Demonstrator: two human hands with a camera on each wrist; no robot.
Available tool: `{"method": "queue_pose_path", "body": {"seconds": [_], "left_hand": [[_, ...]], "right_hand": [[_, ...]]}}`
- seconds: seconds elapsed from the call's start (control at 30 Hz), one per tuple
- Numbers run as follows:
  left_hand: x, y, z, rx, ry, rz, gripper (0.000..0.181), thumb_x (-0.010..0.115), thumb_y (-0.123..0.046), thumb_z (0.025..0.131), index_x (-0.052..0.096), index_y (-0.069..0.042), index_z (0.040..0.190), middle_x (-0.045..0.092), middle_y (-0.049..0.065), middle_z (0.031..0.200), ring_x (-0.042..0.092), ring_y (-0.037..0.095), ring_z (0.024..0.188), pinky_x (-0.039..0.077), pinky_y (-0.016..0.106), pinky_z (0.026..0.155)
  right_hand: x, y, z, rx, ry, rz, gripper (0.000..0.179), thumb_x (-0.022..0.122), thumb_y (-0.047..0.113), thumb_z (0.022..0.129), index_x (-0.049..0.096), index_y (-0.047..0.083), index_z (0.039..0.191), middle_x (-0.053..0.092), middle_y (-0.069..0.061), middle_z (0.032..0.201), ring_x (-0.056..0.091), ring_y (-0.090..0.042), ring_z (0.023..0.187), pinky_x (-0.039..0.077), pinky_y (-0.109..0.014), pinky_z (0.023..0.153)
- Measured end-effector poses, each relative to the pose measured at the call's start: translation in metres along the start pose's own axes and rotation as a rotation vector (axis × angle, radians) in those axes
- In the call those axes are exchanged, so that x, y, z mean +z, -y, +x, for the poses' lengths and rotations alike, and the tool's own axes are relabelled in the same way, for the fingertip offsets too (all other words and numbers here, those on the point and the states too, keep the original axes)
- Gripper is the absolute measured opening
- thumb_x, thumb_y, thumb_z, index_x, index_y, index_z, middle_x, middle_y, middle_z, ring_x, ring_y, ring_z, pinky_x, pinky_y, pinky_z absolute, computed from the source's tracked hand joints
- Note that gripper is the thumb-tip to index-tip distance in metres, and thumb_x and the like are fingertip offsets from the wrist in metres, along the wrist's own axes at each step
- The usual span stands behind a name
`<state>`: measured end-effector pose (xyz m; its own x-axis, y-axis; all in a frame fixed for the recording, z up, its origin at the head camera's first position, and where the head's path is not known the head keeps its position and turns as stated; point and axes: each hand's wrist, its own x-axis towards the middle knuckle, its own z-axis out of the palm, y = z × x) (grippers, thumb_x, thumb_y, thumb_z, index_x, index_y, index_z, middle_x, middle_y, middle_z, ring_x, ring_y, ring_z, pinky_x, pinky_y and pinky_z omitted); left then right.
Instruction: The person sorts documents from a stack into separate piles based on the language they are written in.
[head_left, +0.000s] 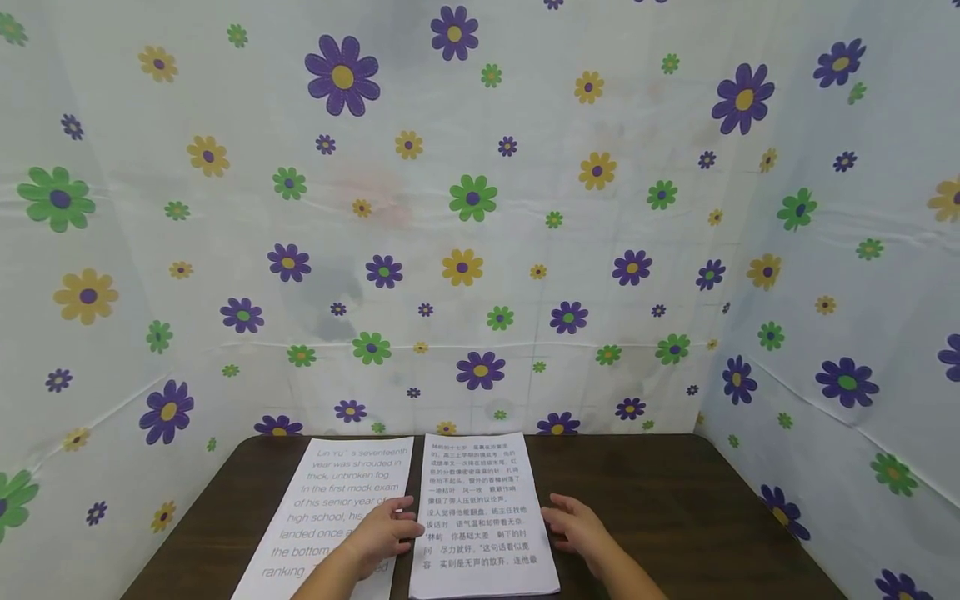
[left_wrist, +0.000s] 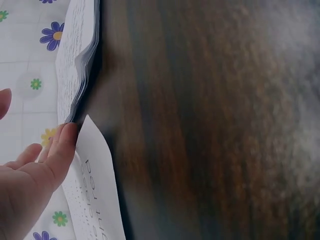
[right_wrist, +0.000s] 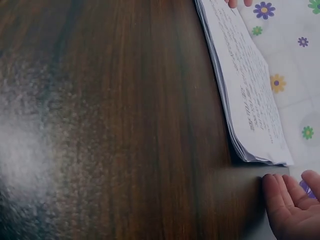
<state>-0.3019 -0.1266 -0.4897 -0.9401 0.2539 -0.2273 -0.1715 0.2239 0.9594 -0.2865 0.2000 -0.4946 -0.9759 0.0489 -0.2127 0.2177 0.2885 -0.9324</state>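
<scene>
A stack of paper printed with Chinese text lies flat between the two hands. My left hand reaches over the sheet printed in English, its fingers loosely extended toward the stack's left edge. In the left wrist view the fingertips meet that edge or nearly so; I cannot tell whether they press. On the other side, my right hand has relaxed fingers beside the stack's right edge. A small gap separates its fingertips from the paper in the right wrist view. Neither hand grips anything.
Both papers lie on a dark brown wooden table, with a narrow strip of wood between them. A white cloth with purple, green and yellow flowers hangs behind the table and along both sides.
</scene>
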Motion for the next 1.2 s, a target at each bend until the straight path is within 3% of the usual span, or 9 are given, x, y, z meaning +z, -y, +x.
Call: {"method": "queue_pose_path", "body": {"seconds": [0.3, 0.47, 0.63, 0.83, 1.2], "left_hand": [[0.003, 0.002, 0.000, -0.042, -0.005, -0.021, 0.071, 0.062, -0.012, 0.087, 0.028, 0.022, 0.140, 0.045, 0.039, 0.132, 0.059, 0.044, 0.116, 0.055, 0.047, 0.093], [0.005, 0.003, 0.003, -0.060, 0.000, -0.062, 0.068, 0.060, -0.008, 0.087, 0.028, 0.024, 0.137, 0.052, 0.033, 0.125, 0.063, 0.034, 0.109, 0.054, 0.046, 0.096], [0.012, 0.011, 0.005, 0.024, -0.089, 0.046, 0.058, 0.063, -0.001, 0.080, 0.043, 0.023, 0.129, 0.066, 0.023, 0.107, 0.068, 0.021, 0.091, 0.058, 0.040, 0.085], [0.017, 0.017, 0.004, 0.094, -0.188, 0.182, 0.052, 0.067, 0.005, 0.073, 0.055, 0.017, 0.122, 0.067, 0.012, 0.096, 0.065, 0.014, 0.083, 0.060, 0.035, 0.077], [0.017, 0.014, 0.003, 0.096, -0.210, 0.157, 0.046, 0.066, 0.002, 0.074, 0.060, 0.015, 0.118, 0.072, 0.012, 0.096, 0.069, 0.018, 0.085, 0.060, 0.036, 0.080]], "right_hand": [[0.002, -0.005, 0.001, 0.031, 0.028, 0.015, 0.065, 0.059, 0.027, 0.095, 0.038, -0.015, 0.139, 0.053, -0.034, 0.130, 0.060, -0.039, 0.109, 0.059, -0.045, 0.082], [0.007, -0.008, 0.003, 0.009, 0.028, 0.013, 0.061, 0.059, 0.021, 0.094, 0.040, -0.018, 0.136, 0.055, -0.034, 0.128, 0.063, -0.034, 0.104, 0.059, -0.043, 0.079], [0.012, -0.011, 0.003, -0.044, 0.010, -0.028, 0.053, 0.062, 0.010, 0.090, 0.046, -0.019, 0.131, 0.061, -0.032, 0.119, 0.067, -0.023, 0.090, 0.059, -0.039, 0.072], [0.018, -0.016, 0.003, -0.099, -0.068, -0.061, 0.047, 0.065, -0.002, 0.081, 0.055, -0.016, 0.125, 0.067, -0.015, 0.097, 0.060, -0.014, 0.080, 0.052, -0.031, 0.063], [0.025, -0.020, 0.002, -0.156, -0.184, -0.072, 0.041, 0.063, -0.008, 0.076, 0.061, -0.018, 0.116, 0.067, -0.014, 0.090, 0.060, -0.016, 0.082, 0.054, -0.032, 0.070]]}}
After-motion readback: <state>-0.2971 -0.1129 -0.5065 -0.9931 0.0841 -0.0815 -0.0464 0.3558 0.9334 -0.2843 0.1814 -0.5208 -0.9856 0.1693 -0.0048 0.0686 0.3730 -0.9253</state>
